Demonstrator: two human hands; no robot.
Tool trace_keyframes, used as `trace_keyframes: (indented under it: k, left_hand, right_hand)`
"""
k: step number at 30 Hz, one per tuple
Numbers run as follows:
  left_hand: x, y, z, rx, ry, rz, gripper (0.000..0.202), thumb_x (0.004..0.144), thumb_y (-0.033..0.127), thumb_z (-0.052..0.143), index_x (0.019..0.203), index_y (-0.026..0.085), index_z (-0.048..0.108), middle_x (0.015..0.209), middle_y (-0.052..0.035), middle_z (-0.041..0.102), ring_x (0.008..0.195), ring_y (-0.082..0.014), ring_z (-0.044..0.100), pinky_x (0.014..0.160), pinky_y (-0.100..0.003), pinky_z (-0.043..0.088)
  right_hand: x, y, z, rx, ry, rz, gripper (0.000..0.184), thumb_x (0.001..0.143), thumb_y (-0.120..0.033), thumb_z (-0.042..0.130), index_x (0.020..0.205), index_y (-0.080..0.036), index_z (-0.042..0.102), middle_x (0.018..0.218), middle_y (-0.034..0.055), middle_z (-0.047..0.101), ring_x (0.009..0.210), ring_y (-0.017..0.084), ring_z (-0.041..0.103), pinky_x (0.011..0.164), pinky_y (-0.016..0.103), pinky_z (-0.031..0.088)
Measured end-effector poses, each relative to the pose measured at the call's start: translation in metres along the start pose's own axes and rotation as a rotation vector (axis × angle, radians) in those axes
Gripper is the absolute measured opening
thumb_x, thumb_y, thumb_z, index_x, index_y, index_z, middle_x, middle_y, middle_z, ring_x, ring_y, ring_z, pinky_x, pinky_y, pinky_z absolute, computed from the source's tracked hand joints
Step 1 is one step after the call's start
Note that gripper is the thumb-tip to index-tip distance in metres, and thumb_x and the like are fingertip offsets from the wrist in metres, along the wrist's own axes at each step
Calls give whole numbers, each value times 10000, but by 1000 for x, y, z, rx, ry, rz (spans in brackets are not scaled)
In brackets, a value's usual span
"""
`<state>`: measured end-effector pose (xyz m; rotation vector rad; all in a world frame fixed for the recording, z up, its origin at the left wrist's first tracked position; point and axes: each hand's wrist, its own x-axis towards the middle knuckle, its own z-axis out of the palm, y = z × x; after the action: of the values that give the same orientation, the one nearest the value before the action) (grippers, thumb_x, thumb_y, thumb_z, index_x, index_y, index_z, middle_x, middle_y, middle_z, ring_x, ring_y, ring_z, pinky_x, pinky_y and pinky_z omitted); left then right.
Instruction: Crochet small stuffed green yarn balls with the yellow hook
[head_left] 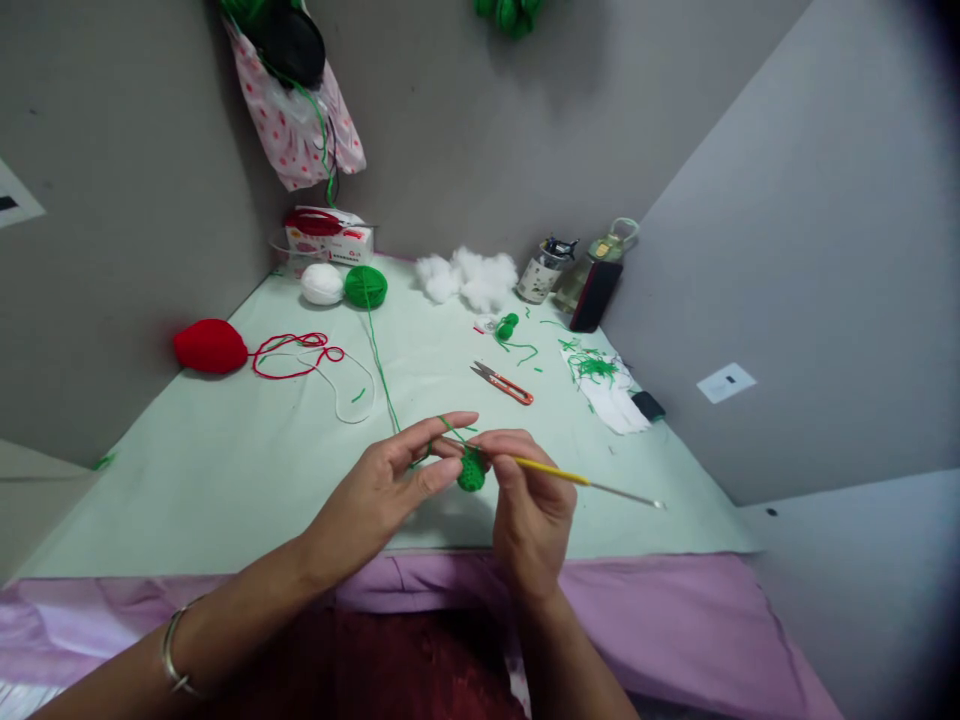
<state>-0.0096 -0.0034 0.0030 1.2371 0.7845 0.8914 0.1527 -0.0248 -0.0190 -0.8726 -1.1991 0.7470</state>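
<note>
My left hand (390, 487) pinches the green crochet piece (472, 472); right of it, my right hand (534, 515) firmly grips the yellow-handled hook (555, 471).

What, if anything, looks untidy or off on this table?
Green yarn clippings lie scattered on and around the white sheet at right, with stray bits elsewhere on the table. At left, the red strand lies in loose loops. Nothing looks clearly damaged.
</note>
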Motion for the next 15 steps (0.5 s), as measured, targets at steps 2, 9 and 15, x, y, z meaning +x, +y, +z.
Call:
trace_keyframes:
  k: [2,9,15]
  left_hand:
    - [0,1,-1,-99,0,-31,464,909,370,740,1362,287,679,968,-8,685,961,-191,635,963,-333,470]
    - [1,3,-2,-176,22,-49,457,875,346,783,1322,295,705,904,10,608,894,-162,582,878,-291,449]
    - [1,4,-3,-131,43,-35,524,839,287,790,1350,267,679,926,-3,604,905,-175,578,875,-311,467]
  right_hand:
    - [4,2,-1,123,30,102,117,966,-301,680,931,-273,788,862,6,731,757,129,623,714,268,515]
    - [10,2,4,309,13,274,188,910,-405,730,870,-222,750,779,13,709,687,131,613,675,271,526]
    - [10,0,2,280,-2,284,219,952,-423,665,873,-220,698,750,15,718,647,133,612,651,275,535]
